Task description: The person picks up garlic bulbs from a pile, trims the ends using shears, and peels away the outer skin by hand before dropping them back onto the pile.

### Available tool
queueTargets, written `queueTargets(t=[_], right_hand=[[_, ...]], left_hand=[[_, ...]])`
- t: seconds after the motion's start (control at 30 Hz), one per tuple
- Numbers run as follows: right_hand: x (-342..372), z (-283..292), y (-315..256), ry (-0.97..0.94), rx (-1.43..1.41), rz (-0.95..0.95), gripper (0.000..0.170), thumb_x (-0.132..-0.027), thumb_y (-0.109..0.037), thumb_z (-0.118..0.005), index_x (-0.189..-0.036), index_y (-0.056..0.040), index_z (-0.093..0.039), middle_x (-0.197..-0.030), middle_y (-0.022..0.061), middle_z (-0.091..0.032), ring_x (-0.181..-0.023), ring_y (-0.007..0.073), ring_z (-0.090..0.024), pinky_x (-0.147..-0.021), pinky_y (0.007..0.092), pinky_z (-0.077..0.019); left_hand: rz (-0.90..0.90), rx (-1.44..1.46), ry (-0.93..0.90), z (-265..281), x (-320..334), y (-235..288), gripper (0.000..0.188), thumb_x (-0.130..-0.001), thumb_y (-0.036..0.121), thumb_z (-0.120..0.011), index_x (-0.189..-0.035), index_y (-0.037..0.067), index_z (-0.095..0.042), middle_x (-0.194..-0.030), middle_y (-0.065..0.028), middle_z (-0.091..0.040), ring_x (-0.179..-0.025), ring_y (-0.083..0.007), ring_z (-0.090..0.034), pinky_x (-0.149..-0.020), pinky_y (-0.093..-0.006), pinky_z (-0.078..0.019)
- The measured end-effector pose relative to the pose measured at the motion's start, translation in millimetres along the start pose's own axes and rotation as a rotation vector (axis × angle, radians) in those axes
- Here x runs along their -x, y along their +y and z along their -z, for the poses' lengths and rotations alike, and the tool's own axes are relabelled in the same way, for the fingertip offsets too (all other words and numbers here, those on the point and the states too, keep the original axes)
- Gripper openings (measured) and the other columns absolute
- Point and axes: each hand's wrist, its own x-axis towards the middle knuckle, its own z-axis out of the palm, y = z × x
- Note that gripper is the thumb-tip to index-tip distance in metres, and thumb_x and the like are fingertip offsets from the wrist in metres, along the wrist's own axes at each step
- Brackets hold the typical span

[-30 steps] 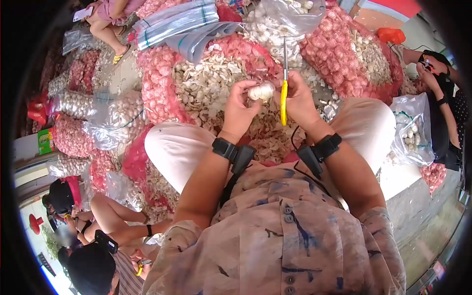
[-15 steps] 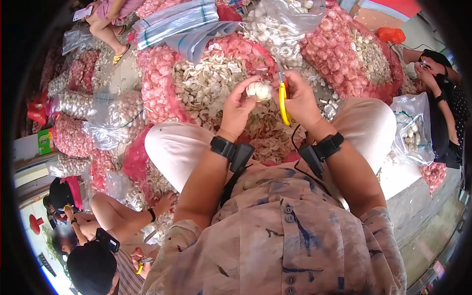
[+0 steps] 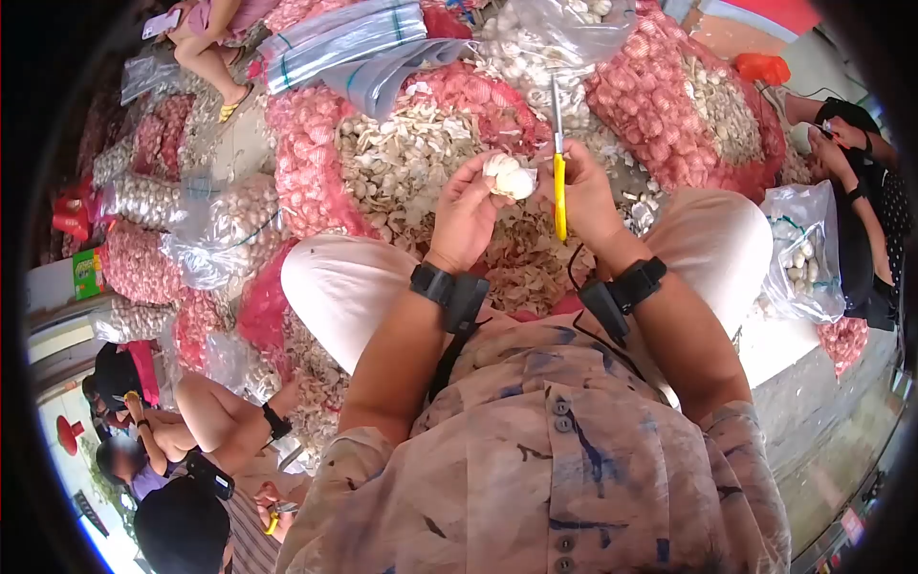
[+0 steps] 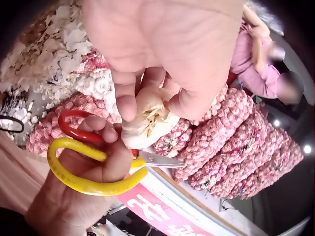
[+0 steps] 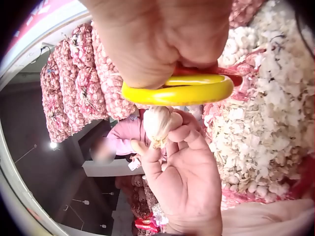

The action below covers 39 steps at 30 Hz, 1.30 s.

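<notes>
A white garlic bulb (image 3: 510, 177) is pinched between the thumb and fingers of my left hand (image 3: 462, 218), above the heap of peelings. In the left wrist view, the cut, dry end of the bulb (image 4: 150, 120) shows. My right hand (image 3: 591, 206) grips scissors (image 3: 560, 196) with one yellow and one red handle, fingers through the loops. Their blades point forward, just right of the bulb in the head view. The right wrist view shows the yellow loop (image 5: 177, 91) above the bulb, with the blades hidden.
Garlic skins (image 3: 411, 158) fill an opened pink net sack between my knees. Full net sacks (image 3: 636, 96) and clear plastic bags of bulbs (image 3: 803, 258) stand around. Folded plastic bags (image 3: 344, 43) lie ahead. Other people sit at the left and right edges.
My left hand has turned the garlic bulb to another side. The scissors tilted left half a second ago and point straight forward again now.
</notes>
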Motion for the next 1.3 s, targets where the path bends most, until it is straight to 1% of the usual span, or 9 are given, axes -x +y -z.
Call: queueTargets(t=[0.13, 0.2, 0.33, 0.53, 0.7, 0.83, 0.93, 1.13, 1.3], right_hand=[[-1, -5, -3, 0.060, -0.150, 0.022, 0.034, -0.087, 0.003, -0.066, -0.117, -0.0067, -0.052, -0.089, 0.0021, -0.061, -0.076, 0.0082, -0.060, -0.064, 0.0223, -0.0493], [-2, -4, -3, -0.002, 0.090, 0.125, 0.034, -0.088, 0.002, -0.067, -0.117, -0.0063, -0.053, -0.090, 0.0019, -0.062, -0.076, 0.0081, -0.059, -0.065, 0.0220, -0.0486], [0, -6, -2, -0.004, 0.075, 0.084, 0.036, -0.081, 0.003, -0.072, -0.112, -0.0036, -0.055, -0.087, 0.0013, -0.061, -0.076, 0.0078, -0.056, -0.067, 0.0233, -0.0471], [-6, 6, 13, 0.025, -0.091, 0.022, 0.034, -0.083, 0.008, -0.066, -0.113, -0.0027, -0.054, -0.084, -0.0005, -0.060, -0.076, 0.0066, -0.054, -0.067, 0.0226, -0.0448], [-5, 0, 4, 0.168, 0.060, 0.124, 0.040, -0.087, 0.003, -0.065, -0.123, -0.0057, -0.050, -0.093, 0.0028, -0.061, -0.078, 0.0093, -0.058, -0.063, 0.0239, -0.0491], [1, -13, -7, 0.042, 0.026, 0.172, 0.045, -0.087, 0.002, -0.068, -0.126, -0.0065, -0.049, -0.101, 0.0043, -0.062, -0.084, 0.0107, -0.060, -0.070, 0.0249, -0.0510], [0, -15, 1, 0.083, 0.188, 0.224, 0.049, -0.078, -0.008, -0.081, -0.118, -0.0046, -0.053, -0.088, 0.0015, -0.063, -0.078, 0.0086, -0.057, -0.071, 0.0248, -0.0486], [0, -13, 1, 0.048, 0.191, 0.185, 0.037, -0.080, 0.000, -0.075, -0.112, -0.0039, -0.056, -0.081, 0.0003, -0.060, -0.076, 0.0070, -0.055, -0.066, 0.0241, -0.0474], [-1, -14, -4, 0.156, 0.025, 0.084, 0.032, -0.083, 0.002, -0.069, -0.112, -0.0045, -0.056, -0.083, 0.0013, -0.060, -0.076, 0.0068, -0.056, -0.063, 0.0240, -0.0490]], left_hand=[[-0.056, -0.012, 0.013, 4, -1, -2, 0.037, -0.094, 0.004, -0.053, -0.131, 0.000, -0.052, -0.120, -0.0101, -0.061, -0.109, -0.0205, -0.060, -0.093, -0.0346, -0.0500], [-0.081, -0.082, 0.023, 4, -1, -2, 0.035, -0.093, 0.000, -0.053, -0.128, 0.000, -0.054, -0.117, -0.0097, -0.063, -0.103, -0.0184, -0.062, -0.084, -0.0318, -0.0524], [-0.052, -0.121, 0.010, 4, -1, -2, 0.035, -0.093, 0.000, -0.053, -0.128, 0.000, -0.054, -0.118, -0.0098, -0.063, -0.104, -0.0192, -0.063, -0.084, -0.0327, -0.0529], [0.008, 0.191, -0.049, 5, -1, -6, 0.036, -0.093, 0.004, -0.050, -0.129, -0.002, -0.052, -0.123, -0.0165, -0.061, -0.110, -0.0254, -0.062, -0.093, -0.0352, -0.0530], [0.159, 0.606, -0.155, 20, -4, -10, 0.043, -0.092, 0.004, -0.047, -0.134, -0.005, -0.044, -0.130, -0.0205, -0.054, -0.121, -0.0342, -0.055, -0.097, -0.0358, -0.0527], [0.185, 0.610, -0.038, 27, -4, -19, 0.044, -0.092, 0.004, -0.047, -0.135, -0.003, -0.043, -0.132, -0.0195, -0.053, -0.120, -0.0317, -0.055, -0.097, -0.0359, -0.0531], [0.166, 0.539, -0.031, 20, -4, -21, 0.039, -0.093, 0.006, -0.048, -0.132, -0.001, -0.048, -0.123, -0.0167, -0.060, -0.113, -0.0275, -0.061, -0.095, -0.0349, -0.0549], [0.177, 0.463, 0.066, 5, 1, -23, 0.041, -0.092, 0.009, -0.046, -0.133, 0.006, -0.049, -0.117, -0.0156, -0.061, -0.101, -0.0246, -0.063, -0.085, -0.0351, -0.0548], [0.313, 0.666, -0.241, 21, -1, -27, 0.040, -0.090, 0.008, -0.044, -0.130, 0.005, -0.051, -0.121, -0.0153, -0.059, -0.100, -0.0268, -0.061, -0.087, -0.0359, -0.0530]])
